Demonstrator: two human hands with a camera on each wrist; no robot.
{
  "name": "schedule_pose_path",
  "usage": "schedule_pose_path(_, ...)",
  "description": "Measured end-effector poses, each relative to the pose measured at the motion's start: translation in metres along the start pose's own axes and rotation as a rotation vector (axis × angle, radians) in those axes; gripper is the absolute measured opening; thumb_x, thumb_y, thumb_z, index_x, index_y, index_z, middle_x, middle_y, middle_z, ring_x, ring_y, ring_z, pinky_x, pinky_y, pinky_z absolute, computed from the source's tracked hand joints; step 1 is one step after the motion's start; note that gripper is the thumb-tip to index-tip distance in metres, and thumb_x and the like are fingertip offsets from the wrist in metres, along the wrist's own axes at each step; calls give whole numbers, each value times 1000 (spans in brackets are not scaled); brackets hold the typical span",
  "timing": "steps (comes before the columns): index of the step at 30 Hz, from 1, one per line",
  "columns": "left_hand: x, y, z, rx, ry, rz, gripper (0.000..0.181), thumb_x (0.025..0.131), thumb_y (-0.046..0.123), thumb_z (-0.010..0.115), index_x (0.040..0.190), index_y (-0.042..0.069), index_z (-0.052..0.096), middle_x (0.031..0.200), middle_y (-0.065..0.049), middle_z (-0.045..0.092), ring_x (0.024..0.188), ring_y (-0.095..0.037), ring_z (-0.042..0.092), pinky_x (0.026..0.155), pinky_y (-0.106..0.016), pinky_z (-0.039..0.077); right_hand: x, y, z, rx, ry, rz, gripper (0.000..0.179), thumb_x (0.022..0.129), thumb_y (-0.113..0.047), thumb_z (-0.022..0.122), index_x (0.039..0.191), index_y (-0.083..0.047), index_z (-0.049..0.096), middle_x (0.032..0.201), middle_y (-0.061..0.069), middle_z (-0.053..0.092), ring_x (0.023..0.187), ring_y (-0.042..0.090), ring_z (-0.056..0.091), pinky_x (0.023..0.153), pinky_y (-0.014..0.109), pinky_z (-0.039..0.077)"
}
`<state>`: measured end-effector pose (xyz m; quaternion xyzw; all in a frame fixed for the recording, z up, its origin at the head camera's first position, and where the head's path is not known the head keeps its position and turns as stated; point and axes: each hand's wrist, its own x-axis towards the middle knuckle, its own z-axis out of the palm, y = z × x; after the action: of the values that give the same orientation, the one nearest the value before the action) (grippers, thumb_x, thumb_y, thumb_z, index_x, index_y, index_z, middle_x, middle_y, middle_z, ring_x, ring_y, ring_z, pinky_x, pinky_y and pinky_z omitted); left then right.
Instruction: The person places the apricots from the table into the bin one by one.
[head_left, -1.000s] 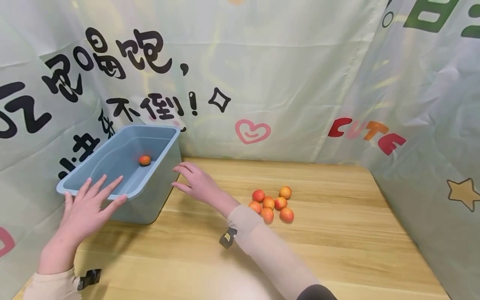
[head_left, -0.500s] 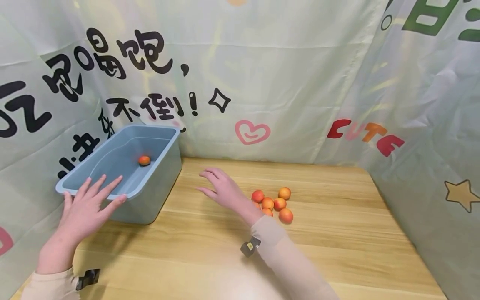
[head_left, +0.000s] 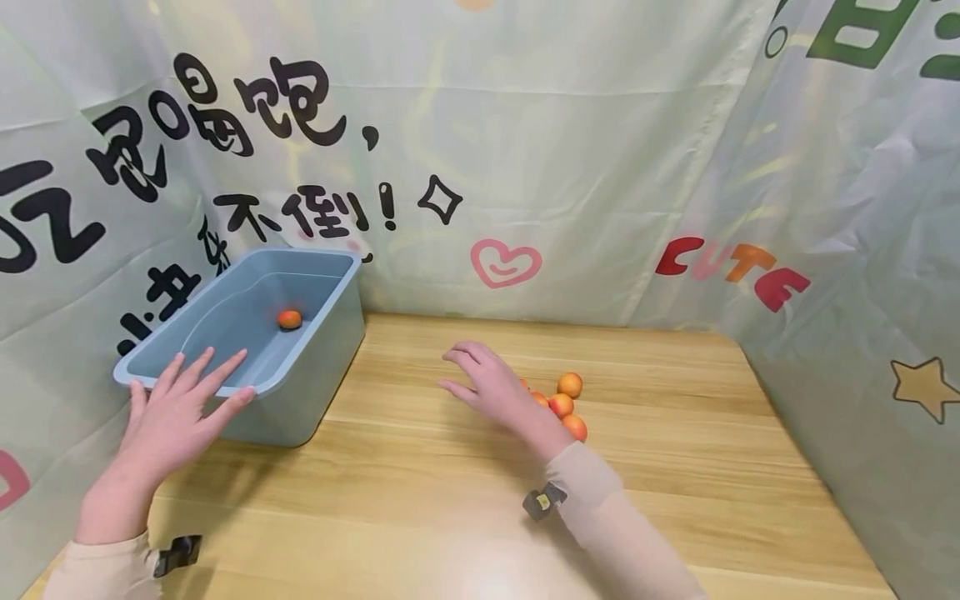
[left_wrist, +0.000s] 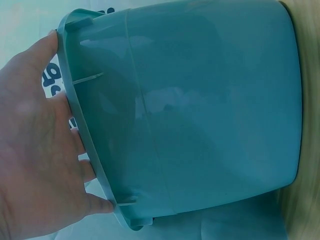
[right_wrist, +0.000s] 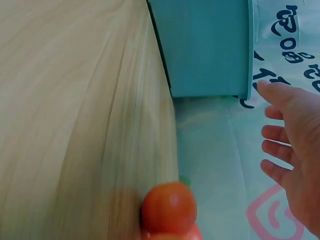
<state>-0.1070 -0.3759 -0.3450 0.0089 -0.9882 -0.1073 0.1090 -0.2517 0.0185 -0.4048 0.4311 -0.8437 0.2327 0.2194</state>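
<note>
My left hand (head_left: pixel 168 425) rests with spread, fairly straight fingers on the near rim of a blue plastic bin (head_left: pixel 318 367). In the left wrist view its fingertips (left_wrist: pixel 86 170) reach over that rim. One orange-red fruit, much like an apricot (head_left: pixel 289 319), lies inside the bin. My right hand (head_left: pixel 491 385) holds nothing; it is above the table, fingers loosely bent, between the bin and a cluster of similar apricots (head_left: pixel 561 406). This hand and wrist hide part of the cluster. In the right wrist view an apricot (right_wrist: pixel 169 207) shows below the right hand (right_wrist: pixel 300 150).
The wooden table (head_left: pixel 420 483) carries the bin at its left side. Printed cloth (head_left: pixel 570 167) hangs behind the table and along both sides. Each wrist has a small black camera mount, such as the right mount (head_left: pixel 543 502).
My right hand has moved right, away from the bin to beside the apricots, covering more of them. The left hand, the bin and the apricot in it have stayed put.
</note>
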Motion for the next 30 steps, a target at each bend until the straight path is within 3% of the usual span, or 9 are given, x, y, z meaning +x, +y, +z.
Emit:
schedule_pose_path(12, 0, 1, 1, -6, 0, -1, 64, 98, 55, 44, 155, 35, 22, 161, -24, 17, 148, -50, -5, 99, -81, -17, -32, 17, -16, -38, -190, 70, 38, 91, -30, 69, 121, -7, 62, 123, 11, 62, 118, 27, 58, 104, 40, 47)
schedule_pose_path(20, 0, 1, 2, -10, -6, 0, 64, 98, 55, 44, 155, 33, 24, 161, -24, 17, 148, -50, -4, 99, -81, -18, -53, 24, -24, -64, -254, 80, 36, 89, -31, 71, 117, -10, 65, 119, 8, 64, 115, 25, 60, 101, 39, 49)
schedule_pose_path(26, 0, 0, 2, -10, -2, -2, 64, 98, 55, 44, 155, 34, 23, 161, -24, 17, 148, -49, -5, 100, -80, -19, -61, 29, -26, -138, -318, 36, 35, 87, -29, 72, 116, -11, 67, 115, 7, 66, 113, 25, 61, 99, 40, 50)
schedule_pose_path(30, 0, -1, 2, -9, 3, -2, 64, 98, 55, 44, 155, 36, 22, 161, -24, 17, 149, -49, -6, 100, -80, -18, -63, 29, -25, -180, -319, -5, 32, 86, -26, 71, 114, -10, 67, 110, 7, 66, 107, 26, 62, 94, 42, 52)
